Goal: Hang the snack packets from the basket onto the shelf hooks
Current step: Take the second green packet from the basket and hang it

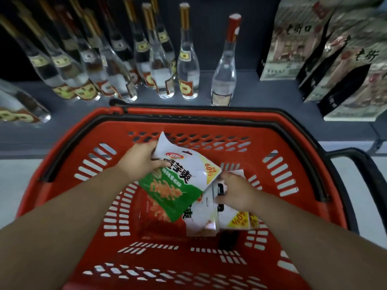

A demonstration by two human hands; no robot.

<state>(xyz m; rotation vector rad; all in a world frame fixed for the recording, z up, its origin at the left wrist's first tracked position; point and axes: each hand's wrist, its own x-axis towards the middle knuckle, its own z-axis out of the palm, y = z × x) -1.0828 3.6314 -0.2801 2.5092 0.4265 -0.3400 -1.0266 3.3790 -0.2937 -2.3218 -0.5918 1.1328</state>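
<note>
Red plastic forms the basket (293, 185) that both hands reach into. Glass bottles (117, 65) stand on the grey shelf (247, 88) beyond the left hand (140, 162), which pinches the top edge of a green and white packet (178, 185) and holds it tilted above the basket floor. Under that packet lies a red packet (155, 214). Just right of it, the right hand (234, 191) curls its fingers round the tops of white packets (209, 218) lying inside the basket. Printed cartons (293, 38) stand beyond the right hand.
</note>
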